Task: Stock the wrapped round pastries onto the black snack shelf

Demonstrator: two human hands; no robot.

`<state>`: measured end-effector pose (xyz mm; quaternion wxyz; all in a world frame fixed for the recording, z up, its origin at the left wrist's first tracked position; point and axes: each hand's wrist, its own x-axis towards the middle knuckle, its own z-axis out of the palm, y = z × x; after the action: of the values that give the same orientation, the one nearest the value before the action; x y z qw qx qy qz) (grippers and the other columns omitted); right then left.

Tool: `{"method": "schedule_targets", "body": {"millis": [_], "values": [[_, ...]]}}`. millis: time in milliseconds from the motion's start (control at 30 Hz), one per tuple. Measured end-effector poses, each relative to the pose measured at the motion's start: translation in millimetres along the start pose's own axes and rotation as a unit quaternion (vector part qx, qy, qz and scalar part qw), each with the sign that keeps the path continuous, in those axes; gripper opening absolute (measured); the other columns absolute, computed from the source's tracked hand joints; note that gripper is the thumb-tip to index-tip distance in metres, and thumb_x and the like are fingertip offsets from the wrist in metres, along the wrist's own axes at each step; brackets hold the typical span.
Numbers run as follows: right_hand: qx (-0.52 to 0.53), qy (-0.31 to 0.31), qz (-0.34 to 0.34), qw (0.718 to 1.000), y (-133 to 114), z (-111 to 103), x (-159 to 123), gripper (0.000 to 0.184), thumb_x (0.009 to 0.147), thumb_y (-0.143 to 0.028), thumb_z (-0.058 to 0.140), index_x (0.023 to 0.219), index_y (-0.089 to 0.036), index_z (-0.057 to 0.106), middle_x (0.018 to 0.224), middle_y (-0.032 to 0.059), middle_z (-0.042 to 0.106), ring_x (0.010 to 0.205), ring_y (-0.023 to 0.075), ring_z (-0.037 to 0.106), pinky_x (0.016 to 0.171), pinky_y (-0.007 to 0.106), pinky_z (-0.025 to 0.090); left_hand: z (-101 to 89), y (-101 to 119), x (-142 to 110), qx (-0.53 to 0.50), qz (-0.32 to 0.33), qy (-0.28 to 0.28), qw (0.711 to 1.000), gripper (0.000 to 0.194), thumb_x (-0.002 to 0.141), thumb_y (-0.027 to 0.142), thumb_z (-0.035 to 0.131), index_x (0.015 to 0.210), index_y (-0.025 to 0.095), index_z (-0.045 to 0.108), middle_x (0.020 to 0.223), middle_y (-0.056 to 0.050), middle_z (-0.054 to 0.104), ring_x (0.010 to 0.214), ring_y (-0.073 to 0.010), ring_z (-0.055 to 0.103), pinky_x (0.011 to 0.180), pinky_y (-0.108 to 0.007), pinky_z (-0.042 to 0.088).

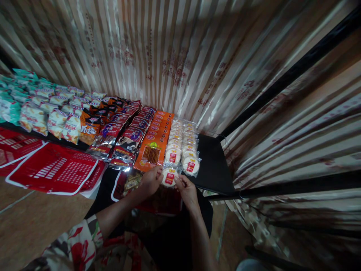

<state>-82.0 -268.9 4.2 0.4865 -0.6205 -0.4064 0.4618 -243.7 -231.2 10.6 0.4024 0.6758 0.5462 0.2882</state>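
Between my two hands is a round white rice cracker in a clear wrapper with a red label point(169, 177). My left hand point(152, 180) pinches its left edge, and my right hand point(186, 189) pinches its right edge. It sits at the front of two overlapping rows of the same wrapped crackers, the left row point(173, 154) and the right row point(191, 164). Just left of these lies a row of flat orange snack packets point(153, 145). Below my hands, a red basket point(172, 207) holds several packets, partly hidden by my arms.
Dark red packets point(132, 135), orange-black bags point(89, 128), white bags point(70, 128) and teal bags point(9, 109) line the black shelf point(214, 162) leftward. Red baskets point(56, 165) stand at front left. A striped curtain point(175, 49) hangs behind; black poles point(282, 79) cross at right.
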Motion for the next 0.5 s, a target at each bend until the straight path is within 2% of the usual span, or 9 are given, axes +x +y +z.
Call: {"method": "schedule_targets", "body": {"millis": [100,300,500], "values": [[0.001,0.026,-0.011,1.0,3.3,2.3,2.1,0.05,0.064,-0.057,0.064,0.092,-0.016,0.062,0.062,0.0001,0.059,0.055,0.0133,0.052,0.054,0.025,0.044,0.6,2.1,3.5,-0.022,-0.002,-0.002,1.0,0.029,0.08,0.018,0.047,0.108,0.02,0.056,0.084,0.001,0.065,0.069,-0.0115,0.058,0.069,-0.022,0.046],[-0.022,0.102,-0.064,0.992,5.7,9.2,1.6,0.058,0.074,-0.05,0.057,0.121,-0.016,0.049,0.089,0.0061,0.064,0.069,0.0137,0.059,0.068,0.027,0.05,1.6,5.6,13.0,-0.033,0.0,0.015,0.999,0.034,0.08,0.016,0.047,0.114,0.015,0.052,0.088,-0.003,0.064,0.073,-0.0125,0.059,0.072,-0.024,0.047],[-0.133,0.14,-0.098,0.976,1.0,17.0,1.5,0.057,0.079,-0.047,0.051,0.124,-0.013,0.048,0.104,0.0127,0.062,0.074,0.0146,0.06,0.072,0.029,0.051,9.3,7.4,30.4,0.012,0.024,0.03,0.999,0.037,0.081,0.016,0.047,0.118,0.015,0.051,0.092,-0.005,0.065,0.081,-0.0155,0.06,0.079,-0.028,0.048]]}}
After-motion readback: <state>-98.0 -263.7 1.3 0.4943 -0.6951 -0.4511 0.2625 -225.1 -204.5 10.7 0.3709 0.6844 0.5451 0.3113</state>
